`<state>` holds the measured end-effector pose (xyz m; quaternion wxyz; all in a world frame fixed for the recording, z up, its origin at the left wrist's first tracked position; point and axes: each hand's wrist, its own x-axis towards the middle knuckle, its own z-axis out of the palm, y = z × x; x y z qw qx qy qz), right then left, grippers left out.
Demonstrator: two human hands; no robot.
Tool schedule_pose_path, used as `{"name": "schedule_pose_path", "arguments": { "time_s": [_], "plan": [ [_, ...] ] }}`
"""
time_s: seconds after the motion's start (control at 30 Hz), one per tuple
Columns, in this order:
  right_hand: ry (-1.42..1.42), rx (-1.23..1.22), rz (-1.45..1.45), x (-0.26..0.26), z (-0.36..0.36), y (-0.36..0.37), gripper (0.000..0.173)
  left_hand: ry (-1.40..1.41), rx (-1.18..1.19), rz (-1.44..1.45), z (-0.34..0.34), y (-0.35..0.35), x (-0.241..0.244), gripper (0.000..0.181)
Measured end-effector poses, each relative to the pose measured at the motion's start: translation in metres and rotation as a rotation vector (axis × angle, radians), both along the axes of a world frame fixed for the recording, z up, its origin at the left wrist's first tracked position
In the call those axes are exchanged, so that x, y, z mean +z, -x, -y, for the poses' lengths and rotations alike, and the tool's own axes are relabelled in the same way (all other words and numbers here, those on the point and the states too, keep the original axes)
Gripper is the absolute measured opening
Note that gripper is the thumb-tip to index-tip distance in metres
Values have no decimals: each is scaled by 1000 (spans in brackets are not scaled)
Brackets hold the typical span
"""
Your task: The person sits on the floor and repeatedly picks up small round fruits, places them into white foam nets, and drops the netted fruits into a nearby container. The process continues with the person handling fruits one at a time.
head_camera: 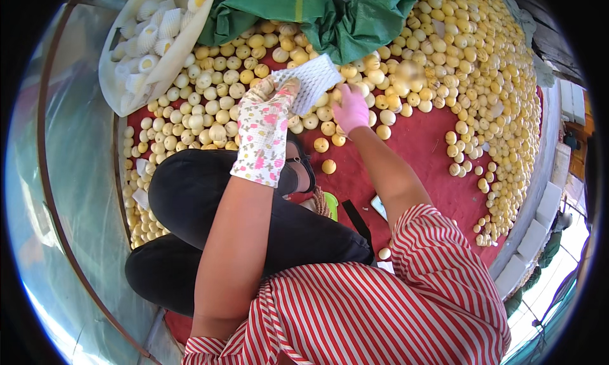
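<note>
My left hand (266,112), in a white floral-print glove, grips a white foam net sleeve (316,81) between thumb and fingers. The sleeve looks flattened, and its inside is hidden from me. In a pink glove, my right hand (352,109) reaches down among the yellow, purple-streaked pepino melons (310,121), just right of the sleeve. Its fingertips are at the fruit, but whether they are closed around one cannot be made out. Single melons (329,166) lie on the red ground cloth (404,150) below that hand.
At upper left, a pale tub (167,74) holds several melons in foam sleeves (147,39). A green woven sack (285,5) lies over fruit ahead. Melons (495,79) are heaped along the right. A bright green object (331,207) and a phone-like object (379,207) lie near my legs.
</note>
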<state>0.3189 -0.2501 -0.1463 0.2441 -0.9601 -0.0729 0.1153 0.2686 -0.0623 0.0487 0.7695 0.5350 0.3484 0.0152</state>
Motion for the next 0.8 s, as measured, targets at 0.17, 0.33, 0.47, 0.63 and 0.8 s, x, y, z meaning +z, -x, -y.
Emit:
{"name": "schedule_pose_path", "arguments": {
  "time_s": [0.17,0.33,0.47,0.63,0.8],
  "plan": [
    [-18,-148,-159,-10,31,24,44,-153,91,-178,1,-9,-15,20],
    [-157,-194,-281,-9,26,7,47,-222,30,-166,0,-4,2,19],
    [-285,-227,-345,-11,17,-3,40,-234,46,-168,-7,-7,5,20],
    [-419,-334,-411,-26,45,3,34,-216,55,-117,2,-9,-16,23],
    [-668,-400,-442,-42,45,15,40,-255,-12,-104,1,-7,-18,28]
  ]
}}
